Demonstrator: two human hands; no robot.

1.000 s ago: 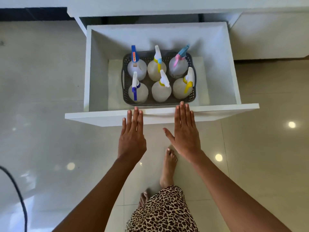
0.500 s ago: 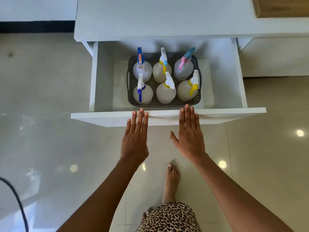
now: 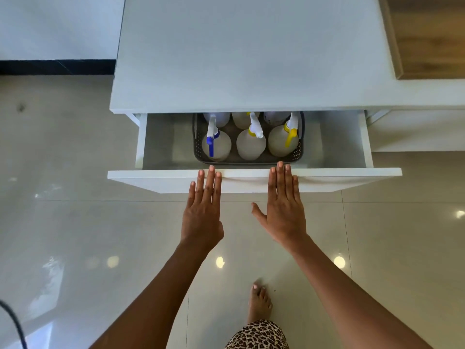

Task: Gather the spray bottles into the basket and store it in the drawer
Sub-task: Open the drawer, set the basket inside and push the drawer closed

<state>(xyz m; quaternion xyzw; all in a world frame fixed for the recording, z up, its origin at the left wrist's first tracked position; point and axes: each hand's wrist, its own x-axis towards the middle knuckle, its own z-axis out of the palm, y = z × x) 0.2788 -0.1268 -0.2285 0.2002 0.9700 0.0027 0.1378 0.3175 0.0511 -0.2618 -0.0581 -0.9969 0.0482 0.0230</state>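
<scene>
Spray bottles [image 3: 250, 147] in basket [image 3: 197, 147], basket inside half-closed drawer [image 3: 339, 180]; rear row mostly hidden, probably three. Left hand [image 3: 202, 217], right hand [image 3: 285, 217] flat, fingers straight, holding nothing, pressing drawer front. Only closing left.

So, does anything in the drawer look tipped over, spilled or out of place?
Nothing stands out. The front three spray bottles stand upright in the grey basket, which sits level in the partly open drawer; the back row is mostly hidden under the cabinet top. No spill shows.

no readable text, labels or numbers anywhere in view
</scene>
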